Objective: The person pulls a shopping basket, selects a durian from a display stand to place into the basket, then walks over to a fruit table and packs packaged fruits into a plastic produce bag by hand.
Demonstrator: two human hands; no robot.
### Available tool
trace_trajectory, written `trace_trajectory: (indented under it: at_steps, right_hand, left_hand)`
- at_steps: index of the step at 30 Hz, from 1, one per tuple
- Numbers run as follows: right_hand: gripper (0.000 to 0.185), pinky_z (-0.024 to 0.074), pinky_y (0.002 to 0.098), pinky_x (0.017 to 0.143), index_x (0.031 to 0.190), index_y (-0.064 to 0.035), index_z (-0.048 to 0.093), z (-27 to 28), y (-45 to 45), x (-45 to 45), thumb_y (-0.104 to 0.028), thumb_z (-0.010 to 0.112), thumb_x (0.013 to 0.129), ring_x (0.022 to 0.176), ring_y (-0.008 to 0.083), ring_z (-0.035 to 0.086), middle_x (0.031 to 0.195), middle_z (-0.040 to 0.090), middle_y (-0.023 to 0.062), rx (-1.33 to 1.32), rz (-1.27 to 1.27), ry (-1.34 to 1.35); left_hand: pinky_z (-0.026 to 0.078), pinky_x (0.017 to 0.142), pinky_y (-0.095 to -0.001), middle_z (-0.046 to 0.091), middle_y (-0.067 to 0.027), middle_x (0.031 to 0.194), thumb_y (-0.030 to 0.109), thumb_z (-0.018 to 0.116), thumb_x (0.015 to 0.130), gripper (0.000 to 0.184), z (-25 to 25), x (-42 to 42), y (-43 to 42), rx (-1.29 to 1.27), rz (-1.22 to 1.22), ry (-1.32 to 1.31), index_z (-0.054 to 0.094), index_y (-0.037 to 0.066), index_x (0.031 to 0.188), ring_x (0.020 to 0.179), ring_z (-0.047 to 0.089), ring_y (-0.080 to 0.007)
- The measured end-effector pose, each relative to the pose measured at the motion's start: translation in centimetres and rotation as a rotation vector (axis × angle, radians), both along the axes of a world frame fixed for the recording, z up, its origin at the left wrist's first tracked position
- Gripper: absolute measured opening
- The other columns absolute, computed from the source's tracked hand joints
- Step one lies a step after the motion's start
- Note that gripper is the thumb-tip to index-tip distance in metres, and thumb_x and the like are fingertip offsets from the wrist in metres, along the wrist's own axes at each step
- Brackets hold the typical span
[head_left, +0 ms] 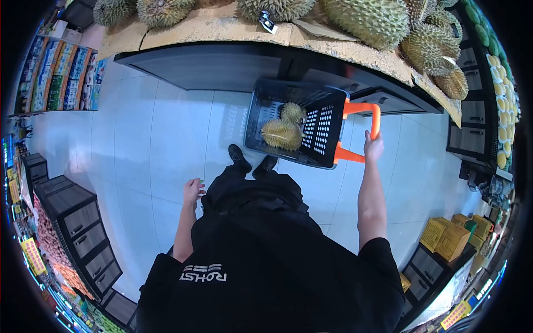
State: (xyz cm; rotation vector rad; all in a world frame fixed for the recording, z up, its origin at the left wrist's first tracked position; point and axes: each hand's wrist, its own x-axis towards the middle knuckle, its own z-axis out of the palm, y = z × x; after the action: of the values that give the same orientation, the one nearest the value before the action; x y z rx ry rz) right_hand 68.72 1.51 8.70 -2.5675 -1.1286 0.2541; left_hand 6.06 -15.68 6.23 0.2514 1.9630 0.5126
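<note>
Two durians (282,134) lie inside a dark plastic basket (322,94) that stands in front of the display counter. My right hand (374,146) is wrapped round the orange handle (376,116) on the basket's right side. Over the floor to the left, my left hand (192,191) hangs beside my leg with its fingers curled. A small green spot shows near its fingertips, too small to make out. The basket is well away from my left hand.
More durians (369,21) lie on the cardboard-covered counter (222,28) ahead. Packaged goods fill a shelf (61,75) at the far left. Drawer cabinets (83,227) stand at lower left. Yellow crates (444,238) sit on a counter at lower right.
</note>
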Motion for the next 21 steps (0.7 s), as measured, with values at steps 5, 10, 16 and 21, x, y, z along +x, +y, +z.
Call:
trace_trajectory:
  at_steps: [5,10,16,21]
  right_hand:
    - [0.048,0.049,0.0503,0.078,0.109,-0.004,0.058,-0.2,0.3,-1.1,-0.042,0.071,0.083,0.093,0.0453,0.062,0.097,0.066,0.0242,-0.008,0.01,-0.005]
    - [0.046,0.0487,0.0501,0.077,0.108,-0.0045,0.056,-0.4,0.9,-2.9,-0.042,0.07,0.084,0.092,0.045,0.062,0.097,0.066,0.0242,-0.006,0.013,0.031]
    - [0.047,0.0489,0.0504,0.077,0.11,-0.0039,0.057,-0.4,1.4,-5.3,-0.042,0.069,0.085,0.091,0.0455,0.062,0.095,0.066,0.0246,0.003,0.024,0.023]
    - [0.046,0.0497,0.049,0.074,0.109,-0.0014,0.057,-0.3,1.0,-7.6,-0.04,0.068,0.086,0.086,0.0448,0.064,0.089,0.067,0.0242,0.072,0.075,0.037]
  left_hand:
    - [0.038,0.045,-0.0277,0.068,-0.0087,0.089,0.033,0.056,0.091,0.037,-0.2,0.2,2.1,0.024,-0.083,0.01,0.061,0.003,0.112,0.055,0.056,-0.0122]
    - [0.03,0.043,-0.0257,0.069,-0.0109,0.088,0.029,0.057,0.09,0.036,0.6,0.6,3.3,0.017,-0.098,-0.02,0.059,0.002,0.114,0.049,0.042,-0.0091]
    - [0.028,0.04,-0.0269,0.069,-0.0113,0.081,0.029,0.057,0.091,0.034,-0.1,-0.4,2.7,0.023,-0.086,-0.025,0.062,0.001,0.109,0.043,0.039,-0.0086]
    - [0.029,0.04,-0.027,0.069,-0.0112,0.082,0.029,0.057,0.09,0.034,-0.3,-1.3,2.2,-0.002,-0.078,-0.02,0.061,0.001,0.109,0.044,0.04,-0.0083]
